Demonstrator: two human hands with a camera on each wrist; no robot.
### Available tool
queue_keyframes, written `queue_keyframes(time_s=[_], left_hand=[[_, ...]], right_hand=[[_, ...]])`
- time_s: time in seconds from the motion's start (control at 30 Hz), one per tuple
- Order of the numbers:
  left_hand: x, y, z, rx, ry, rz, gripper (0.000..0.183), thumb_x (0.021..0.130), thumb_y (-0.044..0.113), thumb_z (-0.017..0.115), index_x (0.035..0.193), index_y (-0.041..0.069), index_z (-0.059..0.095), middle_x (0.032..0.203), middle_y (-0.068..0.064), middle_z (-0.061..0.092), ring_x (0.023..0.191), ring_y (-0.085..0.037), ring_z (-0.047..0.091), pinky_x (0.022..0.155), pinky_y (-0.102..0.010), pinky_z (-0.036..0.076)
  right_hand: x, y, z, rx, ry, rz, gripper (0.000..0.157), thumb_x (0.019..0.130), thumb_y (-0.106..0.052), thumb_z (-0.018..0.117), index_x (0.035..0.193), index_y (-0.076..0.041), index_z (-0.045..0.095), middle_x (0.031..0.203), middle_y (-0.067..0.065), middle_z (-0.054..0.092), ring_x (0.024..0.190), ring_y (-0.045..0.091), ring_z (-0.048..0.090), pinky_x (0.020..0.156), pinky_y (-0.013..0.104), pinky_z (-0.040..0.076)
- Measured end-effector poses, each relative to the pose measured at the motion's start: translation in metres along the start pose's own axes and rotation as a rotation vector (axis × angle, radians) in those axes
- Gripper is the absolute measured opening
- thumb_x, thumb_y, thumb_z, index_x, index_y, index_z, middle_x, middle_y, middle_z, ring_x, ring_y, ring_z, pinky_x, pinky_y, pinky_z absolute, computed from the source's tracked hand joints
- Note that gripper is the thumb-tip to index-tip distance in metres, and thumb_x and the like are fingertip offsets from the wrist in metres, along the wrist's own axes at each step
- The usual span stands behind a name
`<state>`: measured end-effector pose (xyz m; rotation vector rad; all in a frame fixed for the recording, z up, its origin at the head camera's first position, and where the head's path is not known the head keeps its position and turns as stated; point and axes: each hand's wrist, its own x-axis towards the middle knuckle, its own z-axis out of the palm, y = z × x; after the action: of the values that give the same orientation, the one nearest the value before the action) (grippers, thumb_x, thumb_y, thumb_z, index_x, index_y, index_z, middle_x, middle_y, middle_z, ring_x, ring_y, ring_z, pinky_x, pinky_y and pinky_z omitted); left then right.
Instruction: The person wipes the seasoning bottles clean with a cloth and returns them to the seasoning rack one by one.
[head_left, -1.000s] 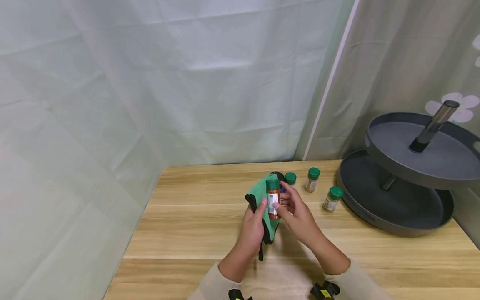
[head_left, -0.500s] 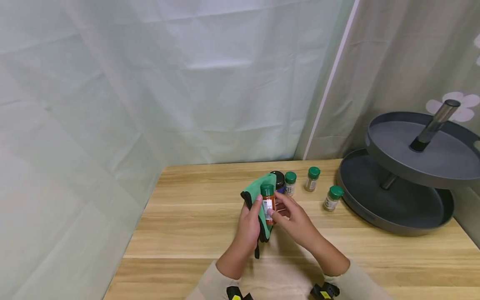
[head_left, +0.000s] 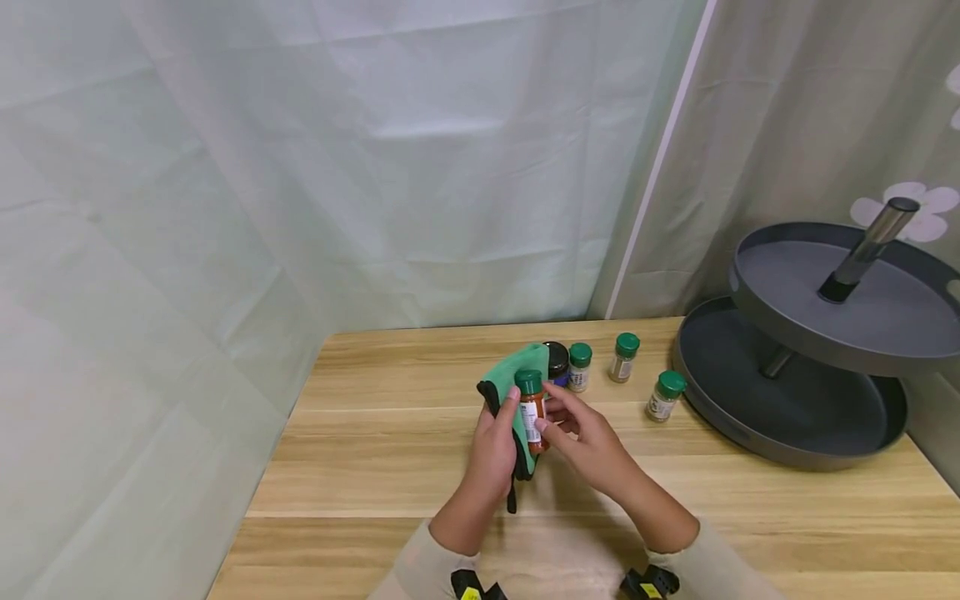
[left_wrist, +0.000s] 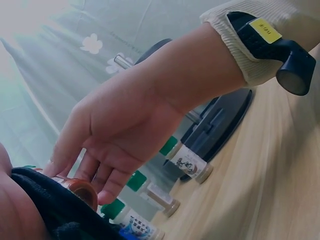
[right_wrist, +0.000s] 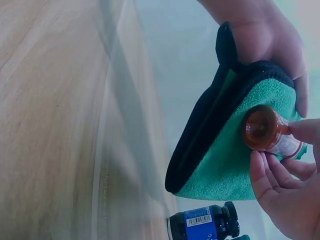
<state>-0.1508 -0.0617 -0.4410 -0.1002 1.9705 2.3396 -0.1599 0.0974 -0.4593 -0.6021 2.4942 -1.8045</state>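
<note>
My left hand [head_left: 492, 454] holds a green cloth with black edging [head_left: 517, 367], folded over and hanging below the palm. Against that cloth leans a spice jar [head_left: 532, 412] with a green cap, red-orange contents and a white label. The fingers and thumb of my right hand [head_left: 588, 433] pinch the jar near its lower half. In the right wrist view the jar's round base [right_wrist: 260, 127] faces the camera, with the cloth [right_wrist: 225, 175] behind it. The left wrist view shows the right hand [left_wrist: 120, 120] at the jar [left_wrist: 82, 190], partly hidden by the cloth's dark edge.
Behind the hands stand a black-lidded jar with a blue label [head_left: 557, 362] and a green-capped jar [head_left: 579, 367]. Two more green-capped jars [head_left: 624, 357] [head_left: 665, 396] stand further right. A grey two-tier round tray [head_left: 787, 442] occupies the table's right side. Curtains [head_left: 450, 167] hang behind the table [head_left: 360, 467].
Both hands, with the cloth and the spice jar, have shifted slightly left and toward me. The jar now tilts a little, and the black-lidded jar behind is more exposed.
</note>
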Motion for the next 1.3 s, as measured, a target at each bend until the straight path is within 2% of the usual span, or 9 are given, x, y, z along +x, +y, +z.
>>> queue_keyframes(time_s=[0.13, 0.3, 0.4, 0.57, 0.73, 0.97, 1.1, 1.3], left_hand=[[-0.002, -0.001, 0.004, 0.008, -0.005, 0.002, 0.054, 0.106, 0.045, 0.046, 0.148, 0.011, 0.042, 0.137, -0.015, 0.058, 0.12, -0.021, 0.056, 0.104, -0.033, 0.046], [-0.005, -0.003, 0.008, 0.015, -0.059, -0.007, 0.056, 0.106, 0.048, 0.044, 0.149, 0.012, 0.04, 0.14, -0.013, 0.057, 0.125, -0.021, 0.056, 0.107, -0.038, 0.047], [-0.006, -0.004, 0.008, 0.026, -0.078, -0.018, 0.057, 0.106, 0.05, 0.043, 0.151, 0.014, 0.038, 0.142, -0.011, 0.056, 0.126, -0.021, 0.056, 0.107, -0.039, 0.048], [-0.004, -0.004, 0.006, 0.045, -0.045, -0.028, 0.06, 0.105, 0.052, 0.044, 0.151, 0.013, 0.037, 0.138, -0.013, 0.056, 0.12, -0.02, 0.057, 0.103, -0.036, 0.048], [-0.001, -0.004, 0.003, 0.04, -0.004, -0.022, 0.059, 0.105, 0.052, 0.045, 0.149, 0.012, 0.04, 0.132, -0.014, 0.058, 0.113, -0.019, 0.057, 0.098, -0.03, 0.048], [0.003, -0.003, -0.001, 0.002, -0.004, 0.023, 0.056, 0.107, 0.05, 0.042, 0.148, 0.013, 0.04, 0.137, -0.015, 0.054, 0.119, -0.023, 0.053, 0.096, -0.033, 0.051], [0.003, -0.003, -0.001, 0.006, -0.003, 0.026, 0.055, 0.106, 0.05, 0.042, 0.148, 0.013, 0.04, 0.139, -0.016, 0.053, 0.121, -0.024, 0.053, 0.098, -0.033, 0.05], [0.0, -0.004, 0.001, 0.036, -0.014, 0.005, 0.058, 0.106, 0.05, 0.044, 0.15, 0.013, 0.04, 0.144, -0.013, 0.053, 0.13, -0.025, 0.05, 0.11, -0.041, 0.044]], right_hand=[[0.002, -0.001, -0.002, 0.018, 0.042, 0.047, 0.054, 0.1, -0.024, 0.065, 0.148, -0.01, 0.047, 0.12, 0.013, 0.068, 0.103, 0.022, 0.066, 0.085, 0.027, 0.056], [0.003, -0.002, -0.005, 0.064, 0.122, 0.12, 0.053, 0.098, -0.024, 0.068, 0.147, -0.012, 0.049, 0.124, 0.015, 0.063, 0.107, 0.026, 0.067, 0.085, 0.024, 0.055], [0.004, -0.001, -0.006, 0.064, 0.143, 0.138, 0.055, 0.098, -0.024, 0.069, 0.147, -0.01, 0.049, 0.124, 0.014, 0.061, 0.11, 0.027, 0.065, 0.089, 0.023, 0.054], [0.003, -0.002, -0.005, 0.047, 0.104, 0.125, 0.057, 0.097, -0.023, 0.07, 0.147, -0.006, 0.049, 0.124, 0.014, 0.061, 0.11, 0.026, 0.064, 0.089, 0.023, 0.055], [0.002, 0.0, -0.001, 0.049, 0.043, 0.106, 0.056, 0.098, -0.022, 0.069, 0.147, -0.006, 0.049, 0.125, 0.014, 0.062, 0.111, 0.027, 0.064, 0.089, 0.026, 0.057], [-0.001, 0.001, 0.0, 0.054, -0.049, 0.035, 0.056, 0.102, -0.021, 0.061, 0.153, -0.009, 0.042, 0.128, 0.016, 0.065, 0.113, 0.029, 0.066, 0.092, 0.027, 0.056], [0.0, 0.001, 0.0, 0.035, -0.042, 0.028, 0.056, 0.102, -0.021, 0.063, 0.152, -0.011, 0.043, 0.123, 0.013, 0.068, 0.111, 0.026, 0.067, 0.093, 0.029, 0.056], [0.002, 0.002, -0.002, 0.029, 0.036, 0.04, 0.054, 0.1, -0.023, 0.065, 0.149, -0.011, 0.045, 0.121, 0.013, 0.068, 0.11, 0.026, 0.066, 0.091, 0.028, 0.056]])
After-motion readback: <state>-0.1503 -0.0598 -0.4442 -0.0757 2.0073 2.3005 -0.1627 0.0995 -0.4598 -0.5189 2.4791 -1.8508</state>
